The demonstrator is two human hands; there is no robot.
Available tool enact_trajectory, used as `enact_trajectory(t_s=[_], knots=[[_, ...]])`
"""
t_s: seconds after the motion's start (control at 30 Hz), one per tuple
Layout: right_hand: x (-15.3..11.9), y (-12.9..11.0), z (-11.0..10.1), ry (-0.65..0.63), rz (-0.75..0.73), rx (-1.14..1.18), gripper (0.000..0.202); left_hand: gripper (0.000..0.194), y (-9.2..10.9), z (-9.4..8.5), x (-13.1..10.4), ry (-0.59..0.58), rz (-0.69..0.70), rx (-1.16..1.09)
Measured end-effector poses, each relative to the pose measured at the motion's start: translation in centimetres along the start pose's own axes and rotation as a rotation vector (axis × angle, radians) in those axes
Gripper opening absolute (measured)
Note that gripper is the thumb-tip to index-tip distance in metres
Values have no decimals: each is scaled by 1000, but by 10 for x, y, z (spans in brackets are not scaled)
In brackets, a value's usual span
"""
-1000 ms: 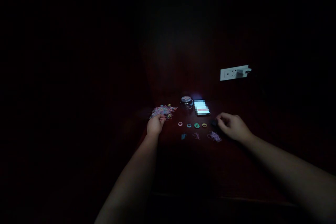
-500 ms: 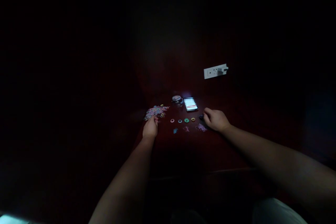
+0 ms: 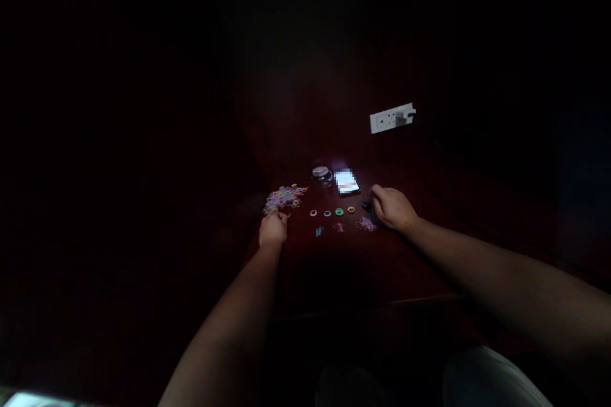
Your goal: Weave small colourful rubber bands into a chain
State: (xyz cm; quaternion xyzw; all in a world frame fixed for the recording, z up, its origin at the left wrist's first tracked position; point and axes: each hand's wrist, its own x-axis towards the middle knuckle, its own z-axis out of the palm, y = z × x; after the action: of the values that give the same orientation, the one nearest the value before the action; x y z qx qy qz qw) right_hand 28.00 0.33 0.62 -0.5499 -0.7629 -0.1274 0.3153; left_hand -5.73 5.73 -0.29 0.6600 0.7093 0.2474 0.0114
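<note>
Under dim light, my left hand [image 3: 273, 229] is closed at the near edge of a pile of small coloured bands [image 3: 285, 197]; what its fingers hold is too small to name. My right hand [image 3: 390, 206] rests closed beside a dark small ring [image 3: 366, 205]; its grip is unclear. Between my hands lie a pink ring [image 3: 314, 213], a blue ring [image 3: 327, 213], a green ring [image 3: 339, 211] and a yellow ring [image 3: 351, 210] in a row. Nearer are a blue bunch [image 3: 319, 231], a pink bunch [image 3: 338, 227] and a purple bunch [image 3: 367, 223].
Behind the rings stand a round clear container [image 3: 321, 176] and a phone with a lit screen [image 3: 347, 182]. A white socket strip [image 3: 392, 118] with a plug is on the wall. The dark red table's front edge [image 3: 405, 301] runs nearest me.
The view has tilted slightly, so the table items appear higher. My left fingers have shifted a little at the pile, and my right hand is slightly raised at the dark ring.
</note>
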Motion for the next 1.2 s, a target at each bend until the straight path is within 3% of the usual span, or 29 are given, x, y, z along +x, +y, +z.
enact_trajectory(t_s=[0.37,0.67,0.83,0.97,1.1,1.2], knots=[[-1,-3,2,5,-24,36,18,21,-1,1,-2,27,5,-44],[-1,-3,2,43,-29,79,18,15,-14,9,6,47,-11,-149],[0,-7,1,98,-95,126,15,14,-15,6,3,58,62,-257],[0,-14,-5,81,-107,200,12,17,2,1,-10,93,231,-370],[3,-32,-12,-4,-100,293,10,19,39,4,-23,113,404,-469],[9,-51,-17,-60,-50,357,18,11,66,5,-32,113,675,-508]])
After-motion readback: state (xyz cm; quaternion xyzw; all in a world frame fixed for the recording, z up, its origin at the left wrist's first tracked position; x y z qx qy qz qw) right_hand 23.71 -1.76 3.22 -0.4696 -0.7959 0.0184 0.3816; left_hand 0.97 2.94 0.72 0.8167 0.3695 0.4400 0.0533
